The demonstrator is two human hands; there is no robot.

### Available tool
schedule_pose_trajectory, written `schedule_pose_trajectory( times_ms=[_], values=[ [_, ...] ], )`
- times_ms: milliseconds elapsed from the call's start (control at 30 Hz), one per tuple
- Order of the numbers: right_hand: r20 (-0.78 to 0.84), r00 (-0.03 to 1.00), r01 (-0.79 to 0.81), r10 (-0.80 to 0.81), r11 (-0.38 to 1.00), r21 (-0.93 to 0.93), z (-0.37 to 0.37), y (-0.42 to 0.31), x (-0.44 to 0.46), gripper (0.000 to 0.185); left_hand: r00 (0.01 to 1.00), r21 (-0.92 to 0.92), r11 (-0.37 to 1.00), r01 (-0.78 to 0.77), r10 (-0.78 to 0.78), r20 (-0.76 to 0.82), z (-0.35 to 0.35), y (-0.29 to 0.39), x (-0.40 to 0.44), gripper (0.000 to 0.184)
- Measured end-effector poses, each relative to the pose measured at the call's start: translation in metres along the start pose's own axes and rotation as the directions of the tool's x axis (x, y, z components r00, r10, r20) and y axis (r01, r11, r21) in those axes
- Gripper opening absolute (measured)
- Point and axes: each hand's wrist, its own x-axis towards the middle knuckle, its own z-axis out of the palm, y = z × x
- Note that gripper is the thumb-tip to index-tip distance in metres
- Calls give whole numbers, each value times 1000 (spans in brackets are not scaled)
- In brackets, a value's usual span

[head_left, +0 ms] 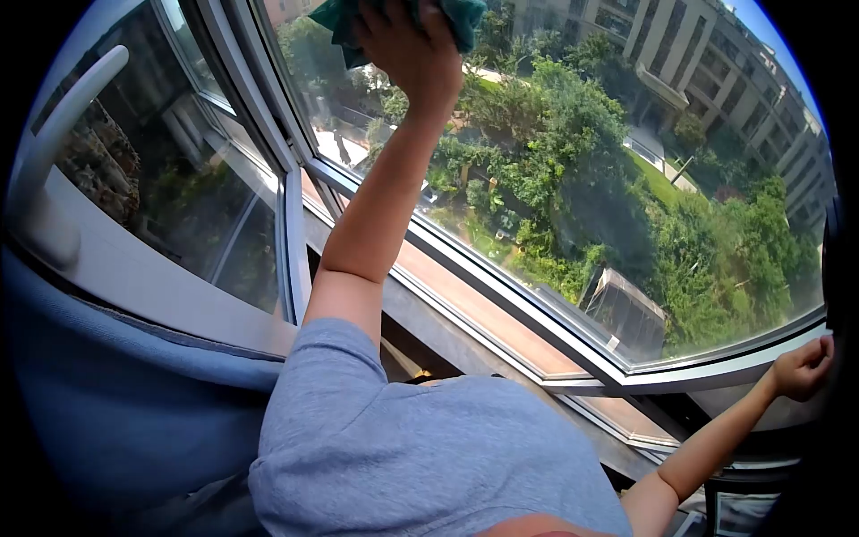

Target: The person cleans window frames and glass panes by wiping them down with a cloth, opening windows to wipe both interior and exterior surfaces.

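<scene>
My left hand (407, 49) is raised at the top of the view, its fingers curled over a dark green cloth (463, 22). The cloth lies against, or just in front of, the upper left of the large window pane (555, 152); its upper part is cut off by the view's edge. Far to the right, my right hand (803, 369) is closed beside the lower right corner of the window frame (734, 365). Its fingers are curled in, and whatever they may grip is hidden in the dark edge of the view.
An inward-opened sash (161, 255) with a white handle (54, 170) stands at my left, with blue fabric (116, 385) below it. The sill and tracks (501, 336) run diagonally in front of my body. Trees and a building show through the glass.
</scene>
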Motion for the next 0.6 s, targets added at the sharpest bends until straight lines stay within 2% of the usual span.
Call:
schedule_pose_trajectory(
  times_ms=[67, 100, 167, 200, 267, 333, 400, 467, 600],
  values=[
    [10, 1000, -16, 16, 1000, -3, 1, -10, 0, 19, 999, -174, 984, 37, -32, 29, -32, 88, -2, 56],
    [8, 1000, -8, 8, 1000, 8, 4, -14, 0, 19, 975, -87, 981, -174, 159, -157, -23, 109, -10, 60],
    [4, 1000, 1, -1, 1000, 19, 8, -22, 0, 20, 962, -134, 955, -265, 252, -110, -43, 173, -22, 59],
    [10, 1000, 20, -20, 999, 33, 6, -24, 0, 19, 978, -276, 952, -132, 171, 122, -81, 223, -32, 55],
    [25, 999, 33, -35, 997, 75, 3, -32, 3, 15, 948, -505, 841, -192, 292, 126, -93, 285, -71, 62],
    [44, 999, 4, -10, 991, 135, -4, -51, 10, 11, 903, -574, 761, -303, 421, 81, -112, 339, -114, 58],
    [67, 998, -24, 12, 981, 194, -9, -66, 17, 7, 888, -634, 672, -382, 458, -49, -126, 382, -151, 57],
    [81, 997, -21, 3, 975, 223, -17, -78, 24, 6, 857, -683, 605, -410, 511, -62, -141, 410, -190, 57],
    [63, 998, 3, -16, 979, 202, -21, -89, 31, 10, 874, -702, 594, -393, 479, -84, -148, 422, -223, 59]
  ],
)
